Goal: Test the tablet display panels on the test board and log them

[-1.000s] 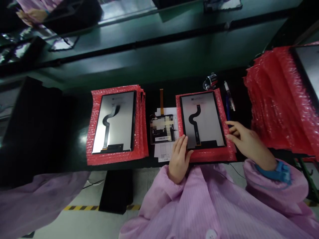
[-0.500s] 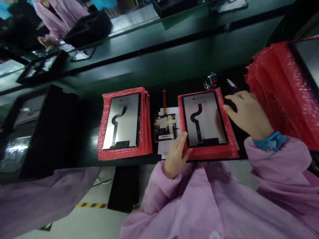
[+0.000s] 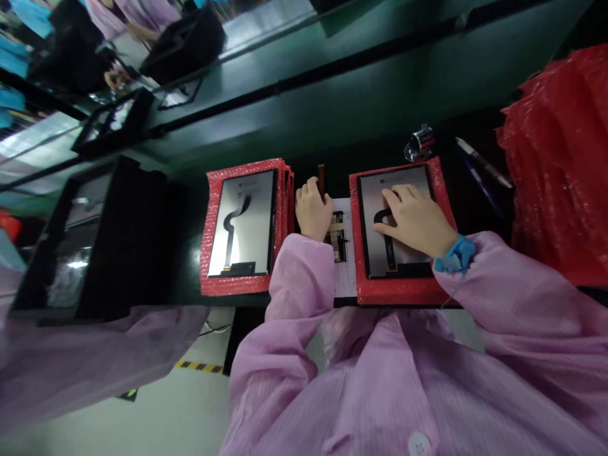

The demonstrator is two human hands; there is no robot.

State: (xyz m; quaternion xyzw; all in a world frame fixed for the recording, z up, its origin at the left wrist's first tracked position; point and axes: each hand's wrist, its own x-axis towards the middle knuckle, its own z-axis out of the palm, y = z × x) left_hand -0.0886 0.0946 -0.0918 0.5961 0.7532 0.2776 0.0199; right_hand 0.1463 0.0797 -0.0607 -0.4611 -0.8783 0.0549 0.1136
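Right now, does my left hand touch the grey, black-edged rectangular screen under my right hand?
Apart. The head view shows a gap: white printed paper is visible between the left hand and the grey screen.

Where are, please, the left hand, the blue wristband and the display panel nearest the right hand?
Left hand (image 3: 313, 209): head view, back of the hand.
Blue wristband (image 3: 456, 254): head view, middle of the band.
Display panel (image 3: 408, 254): head view, lower grey surface.

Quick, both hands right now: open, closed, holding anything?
Left hand: fingers bent beside the orange strip; whether it grips anything cannot be told.
Right hand: open, thumb and fingers apart over the screen.
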